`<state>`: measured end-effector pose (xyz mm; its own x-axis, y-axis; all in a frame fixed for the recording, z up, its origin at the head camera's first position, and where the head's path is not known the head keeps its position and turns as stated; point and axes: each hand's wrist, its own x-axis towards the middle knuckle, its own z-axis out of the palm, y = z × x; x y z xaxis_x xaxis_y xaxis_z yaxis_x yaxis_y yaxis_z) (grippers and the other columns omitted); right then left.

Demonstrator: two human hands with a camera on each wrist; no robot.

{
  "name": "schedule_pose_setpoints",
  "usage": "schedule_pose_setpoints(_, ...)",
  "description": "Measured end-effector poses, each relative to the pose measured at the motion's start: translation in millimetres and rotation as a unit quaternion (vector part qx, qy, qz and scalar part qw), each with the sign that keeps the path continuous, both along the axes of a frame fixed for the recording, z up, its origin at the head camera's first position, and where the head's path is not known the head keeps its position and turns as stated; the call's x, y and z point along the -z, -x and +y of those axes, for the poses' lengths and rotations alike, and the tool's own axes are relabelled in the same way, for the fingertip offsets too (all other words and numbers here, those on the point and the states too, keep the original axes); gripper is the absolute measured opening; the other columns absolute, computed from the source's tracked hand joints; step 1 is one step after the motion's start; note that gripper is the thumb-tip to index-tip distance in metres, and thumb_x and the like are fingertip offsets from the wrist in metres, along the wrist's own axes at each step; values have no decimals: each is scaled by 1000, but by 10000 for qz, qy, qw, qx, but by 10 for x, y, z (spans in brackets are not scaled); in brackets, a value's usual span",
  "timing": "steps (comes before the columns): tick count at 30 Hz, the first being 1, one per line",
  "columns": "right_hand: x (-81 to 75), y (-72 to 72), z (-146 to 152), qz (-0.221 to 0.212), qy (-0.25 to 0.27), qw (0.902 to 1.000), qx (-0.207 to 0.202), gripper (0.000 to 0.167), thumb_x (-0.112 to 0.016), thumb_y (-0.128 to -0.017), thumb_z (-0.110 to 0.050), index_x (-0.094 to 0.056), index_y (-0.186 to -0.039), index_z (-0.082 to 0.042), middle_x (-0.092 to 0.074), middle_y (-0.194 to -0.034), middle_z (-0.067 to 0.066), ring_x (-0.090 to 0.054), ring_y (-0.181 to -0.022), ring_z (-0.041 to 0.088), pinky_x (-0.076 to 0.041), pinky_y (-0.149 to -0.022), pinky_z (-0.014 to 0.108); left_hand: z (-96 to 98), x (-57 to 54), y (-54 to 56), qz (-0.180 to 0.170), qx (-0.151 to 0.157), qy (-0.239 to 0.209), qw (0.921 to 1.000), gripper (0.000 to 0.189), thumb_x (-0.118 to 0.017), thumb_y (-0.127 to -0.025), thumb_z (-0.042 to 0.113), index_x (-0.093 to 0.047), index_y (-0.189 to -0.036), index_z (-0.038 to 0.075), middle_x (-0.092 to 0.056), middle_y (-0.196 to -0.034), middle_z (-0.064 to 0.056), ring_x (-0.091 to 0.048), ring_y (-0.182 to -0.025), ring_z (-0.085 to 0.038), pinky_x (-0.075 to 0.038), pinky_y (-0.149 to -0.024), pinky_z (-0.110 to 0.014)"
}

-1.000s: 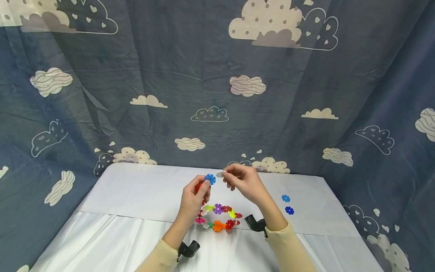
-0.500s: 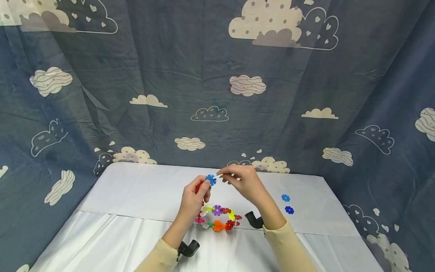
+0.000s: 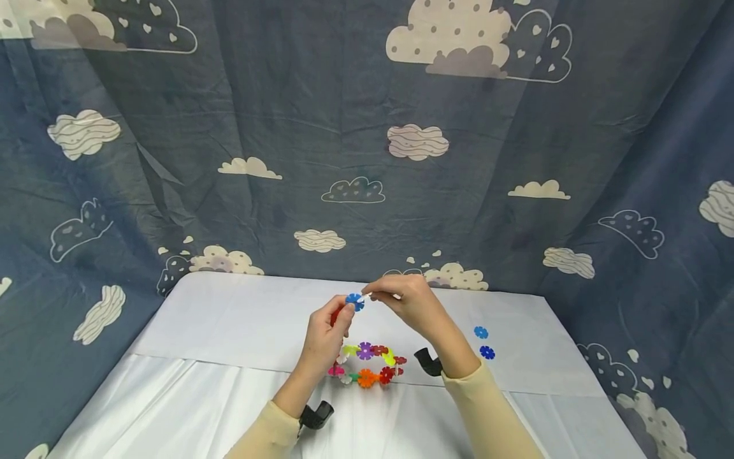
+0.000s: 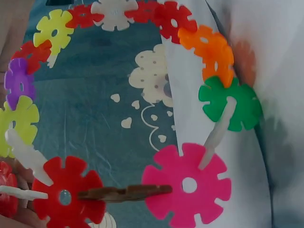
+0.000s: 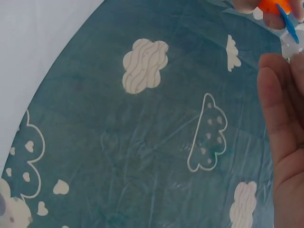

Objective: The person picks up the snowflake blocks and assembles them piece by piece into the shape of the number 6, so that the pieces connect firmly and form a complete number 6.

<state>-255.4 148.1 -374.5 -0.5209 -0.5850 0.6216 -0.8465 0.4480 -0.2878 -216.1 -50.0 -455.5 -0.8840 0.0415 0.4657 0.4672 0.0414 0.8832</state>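
Note:
In the head view, my left hand (image 3: 321, 335) pinches a blue flower-shaped disc (image 3: 354, 302), with some red showing behind its fingers. The right hand (image 3: 411, 305) pinches a white disc (image 3: 364, 298), turned edge-on, whose edge meets the blue disc's rim; how deep it sits I cannot tell. Below the left hand is a loop of interlocked flower discs in several colours, among them an orange disc (image 3: 367, 378). Close up in the left wrist view, a pink disc (image 4: 209, 185) and a red disc (image 4: 61, 178) are joined by a brown one. The right wrist view shows the blue disc (image 5: 288, 23) edge-on.
A light blue disc (image 3: 481, 332) and a dark blue disc (image 3: 487, 352) lie loose at the right on the white-covered table (image 3: 229, 319). Behind it hangs a dark cloth (image 3: 275, 210) printed with clouds. Black camera mounts sit at both wrists.
The right hand has moved slightly left, bringing the white disc from beside the blue disc into contact with it. The white disc has turned edge-on. The left hand has hardly moved.

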Motion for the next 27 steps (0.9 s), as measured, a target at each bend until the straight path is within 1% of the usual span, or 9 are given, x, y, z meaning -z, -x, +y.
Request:
schedule_pose_setpoints(4, 44, 15, 42, -15, 194, 9998, 2, 22, -80, -90, 5, -83, -105, -10, -82, -98, 2, -79, -88, 14, -65, -80, 28, -53, -25, 31, 71, 179, 183, 9996, 20, -59, -110, 17, -72, -116, 3, -70, -86, -17, -62, -71, -7, -59, -66, -24)
schedule_pose_setpoints(6, 60, 21, 58, -44, 270, 9996, 2, 23, -80, -90, 5, -83, -106, -10, -82, -99, 2, -79, -88, 14, -65, -80, 27, -92, -44, 45, 13, 238, 144, 9996, 27, -57, -111, 18, -71, -128, 3, -75, -101, -20, -69, -79, -5, -62, -73, -25)
schedule_pose_setpoints(9, 64, 29, 71, -69, 350, 9994, 15, 24, -79, -90, 5, -83, -107, -11, -82, -99, 2, -79, -88, 14, -65, -79, 27, -140, -88, 75, -98, 288, -27, 9995, 35, -52, -113, 21, -66, -141, 5, -74, -120, -21, -74, -89, -6, -64, -80, -27)
schedule_pose_setpoints(11, 47, 31, 70, -58, 385, 9992, 1, 24, -79, -91, 5, -83, -108, -11, -83, -100, 2, -79, -88, 14, -65, -79, 27, -150, -124, 101, -221, 418, -142, 9988, 37, -48, -115, 26, -65, -143, 7, -72, -129, -19, -76, -92, -8, -64, -83, -28)
schedule_pose_setpoints(14, 16, 36, 58, -36, 394, 9992, -68, 24, -78, -92, 5, -82, -109, -11, -83, -102, 3, -79, -90, 15, -65, -80, 28, -128, -173, 125, -403, 708, -105, 9966, 37, -51, -114, 29, -64, -143, 12, -74, -120, -20, -76, -87, -12, -64, -81, -30)
schedule_pose_setpoints(17, -7, 43, 40, -31, 401, 9991, -111, 24, -79, -92, 4, -82, -111, -10, -83, -104, 3, -80, -92, 16, -65, -81, 28, -77, -199, 117, -637, 859, -53, 9943, 37, -63, -109, 29, -63, -143, 16, -73, -105, -19, -68, -73, -13, -60, -69, -28)
schedule_pose_setpoints(21, -26, 43, 24, -111, 407, 9990, -120, 28, -79, -92, 1, -81, -118, -9, -83, -108, 5, -80, -94, 17, -65, -82, 29, -19, -213, 89, -847, 540, -206, 9947, 36, -70, -104, 28, -67, -139, 19, -64, -91, -12, -52, -65, -11, -47, -58, -21)
schedule_pose_setpoints(24, 0, 47, 58, -351, 441, 9984, 24, 32, -78, -94, -2, -78, -125, -8, -82, -112, 7, -80, -95, 18, -65, -82, 29, 4, -219, 80, -894, 359, -401, 9945, 31, -70, -104, 27, -70, -134, 19, -59, -86, -6, -49, -65, -10, -43, -56, -17)
schedule_pose_setpoints(27, 82, 52, 160, -696, 509, 9956, 377, 30, -76, -96, -4, -77, -126, -8, -82, -112, 6, -79, -93, 17, -65, -80, 28, 15, -223, 75, -937, 376, -519, 9935, 30, -70, -104, 27, -71, -132, 19, -58, -85, -3, -49, -66, -10, -42, -56, -17)
